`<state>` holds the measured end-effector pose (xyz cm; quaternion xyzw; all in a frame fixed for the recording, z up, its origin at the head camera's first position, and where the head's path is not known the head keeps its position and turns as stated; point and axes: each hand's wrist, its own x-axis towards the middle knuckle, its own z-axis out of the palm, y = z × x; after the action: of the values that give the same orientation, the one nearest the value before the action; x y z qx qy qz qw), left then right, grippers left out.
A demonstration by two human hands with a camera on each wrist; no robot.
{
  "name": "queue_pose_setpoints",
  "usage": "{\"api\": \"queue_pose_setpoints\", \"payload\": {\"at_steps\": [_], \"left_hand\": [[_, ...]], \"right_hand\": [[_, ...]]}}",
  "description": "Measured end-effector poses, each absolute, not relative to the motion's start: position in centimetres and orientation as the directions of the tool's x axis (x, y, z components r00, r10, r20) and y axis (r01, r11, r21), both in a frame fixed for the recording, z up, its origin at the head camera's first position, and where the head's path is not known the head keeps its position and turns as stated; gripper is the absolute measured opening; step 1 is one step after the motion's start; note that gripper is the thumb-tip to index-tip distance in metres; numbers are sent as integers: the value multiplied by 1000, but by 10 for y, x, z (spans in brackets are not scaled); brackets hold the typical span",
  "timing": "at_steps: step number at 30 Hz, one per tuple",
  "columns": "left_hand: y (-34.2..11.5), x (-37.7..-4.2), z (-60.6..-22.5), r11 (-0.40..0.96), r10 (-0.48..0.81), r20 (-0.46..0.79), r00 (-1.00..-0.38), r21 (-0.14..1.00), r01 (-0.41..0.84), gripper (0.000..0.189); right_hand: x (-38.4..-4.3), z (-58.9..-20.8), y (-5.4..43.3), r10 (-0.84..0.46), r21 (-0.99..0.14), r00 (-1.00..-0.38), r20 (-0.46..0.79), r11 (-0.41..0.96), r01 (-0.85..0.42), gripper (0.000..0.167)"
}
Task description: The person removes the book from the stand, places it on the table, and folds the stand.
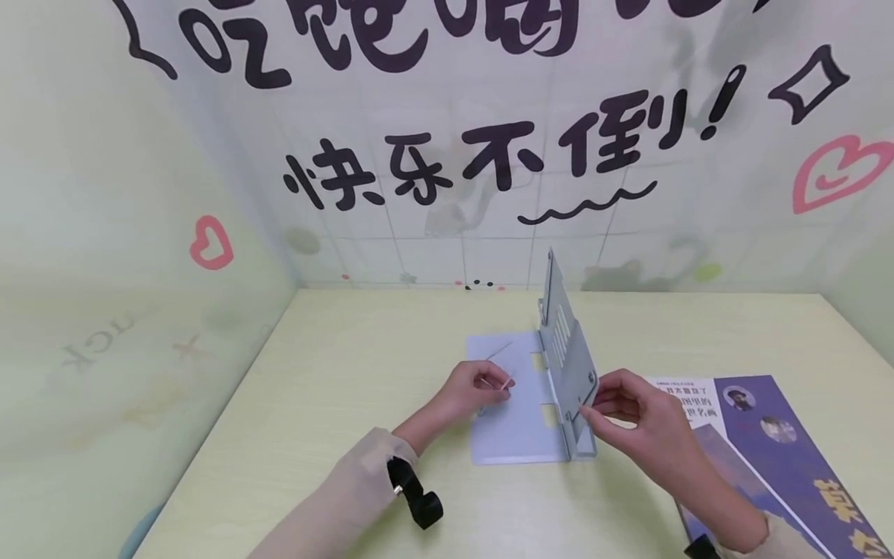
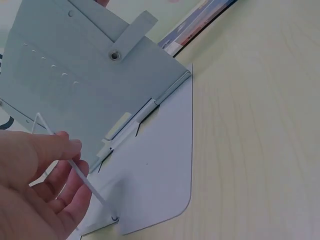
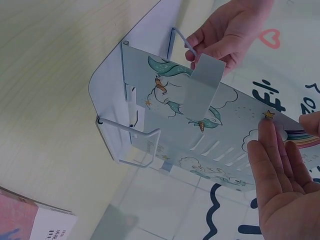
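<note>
A pale blue metal book stand has its flat base (image 1: pixel 510 439) on the table and its hinged panel (image 1: pixel 571 361) raised nearly upright. My left hand (image 1: pixel 478 384) is over the left part of the base. Between its thumb and fingers it pinches a thin wire support (image 2: pixel 89 186) whose end meets the base. On the other side, my right hand (image 1: pixel 646 415) holds the near edge of the panel with thumb and fingertips. Unicorn and rainbow drawings cover the panel's printed face (image 3: pixel 170 112) in the right wrist view. A second bent wire bracket (image 3: pixel 145 131) juts from the base there.
Purple-covered books (image 1: pixel 771 450) lie overlapped on the table right of the stand, beneath my right forearm. A printed backdrop (image 1: pixel 419 248) with large lettering rises behind the table (image 1: pixel 335 365), and a side wall (image 1: pixel 140 326) borders it on the left.
</note>
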<state>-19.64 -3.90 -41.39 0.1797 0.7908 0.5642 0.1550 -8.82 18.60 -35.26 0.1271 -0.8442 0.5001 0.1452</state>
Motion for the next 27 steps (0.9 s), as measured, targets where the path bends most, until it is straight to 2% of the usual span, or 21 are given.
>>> {"api": "queue_pose_setpoints", "payload": {"at_steps": [10,19,27], "left_hand": [[-26,-199,-425,320,425,-13,-905,938,137,13],[-19,-201,-430,429,541,7,-841,858,283,20],[-13,-197,-426,499,552,-24,-833,810,308,24]], "right_hand": [[-89,-353,184,-83,-798,-918,388,468,-379,20],[-91,-352,184,-90,-795,-918,387,473,-381,20],[-91,-352,185,-94,-804,-924,371,466,-370,20]]}}
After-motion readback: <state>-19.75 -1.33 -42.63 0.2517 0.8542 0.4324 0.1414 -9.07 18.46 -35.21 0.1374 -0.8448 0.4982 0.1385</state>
